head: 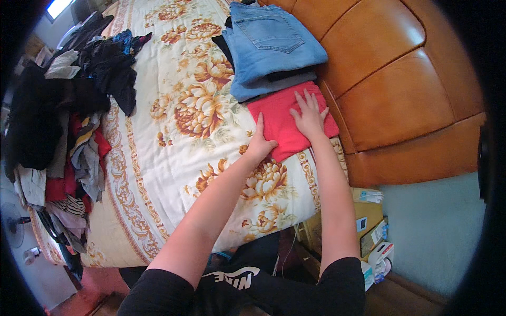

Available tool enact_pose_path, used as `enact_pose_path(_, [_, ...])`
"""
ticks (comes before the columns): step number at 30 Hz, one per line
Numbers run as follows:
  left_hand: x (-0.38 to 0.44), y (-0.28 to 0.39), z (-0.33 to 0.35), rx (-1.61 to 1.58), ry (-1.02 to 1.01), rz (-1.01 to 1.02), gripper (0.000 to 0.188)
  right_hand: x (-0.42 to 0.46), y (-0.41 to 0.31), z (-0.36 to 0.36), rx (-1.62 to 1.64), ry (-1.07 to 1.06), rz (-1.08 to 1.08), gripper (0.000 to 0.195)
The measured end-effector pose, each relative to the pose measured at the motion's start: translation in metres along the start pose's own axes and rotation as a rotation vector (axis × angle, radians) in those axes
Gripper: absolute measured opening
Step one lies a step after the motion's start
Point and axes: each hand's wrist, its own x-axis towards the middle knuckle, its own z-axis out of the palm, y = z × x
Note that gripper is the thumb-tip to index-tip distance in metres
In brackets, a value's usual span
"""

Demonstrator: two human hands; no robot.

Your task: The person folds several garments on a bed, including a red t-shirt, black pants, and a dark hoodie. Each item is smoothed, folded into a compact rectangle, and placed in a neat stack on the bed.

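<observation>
A folded red garment [284,125] lies on the flowered bedspread [158,158], close to the headboard. My right hand [309,116] rests flat on its upper right part with the fingers spread. At its left edge is my left hand [261,141], thumb and fingers apart, touching the cloth's side. Just beyond the red garment, a stack of folded blue jeans [272,43] sits against the headboard, a back pocket facing up. Darker cloth shows beneath and beside the jeans.
A padded brown leather headboard [395,83] borders the bed on the right. Heaped loose clothes [91,83], mostly dark, cover the far left side. Below the headboard, a wooden nightstand [355,209] bears small boxes and a cable. An electric fan [14,225] stands at far left.
</observation>
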Motion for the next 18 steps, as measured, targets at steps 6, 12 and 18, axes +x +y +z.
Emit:
enact_pose_path(6, [-0.003,-0.010,-0.001,-0.094,0.005,0.073,0.090,0.017,-0.020,0.013,-0.045,-0.257,0.203,0.071])
enact_pose_path(12, [-0.036,-0.016,-0.003,-0.038,-0.083,0.003,0.089,0.003,-0.013,0.024,-0.061,-0.178,0.155,0.071])
enact_pose_path(18, [-0.082,-0.039,-0.023,-0.296,-0.217,0.007,0.088,-0.065,-0.015,0.014,-0.068,-0.100,0.103,0.065])
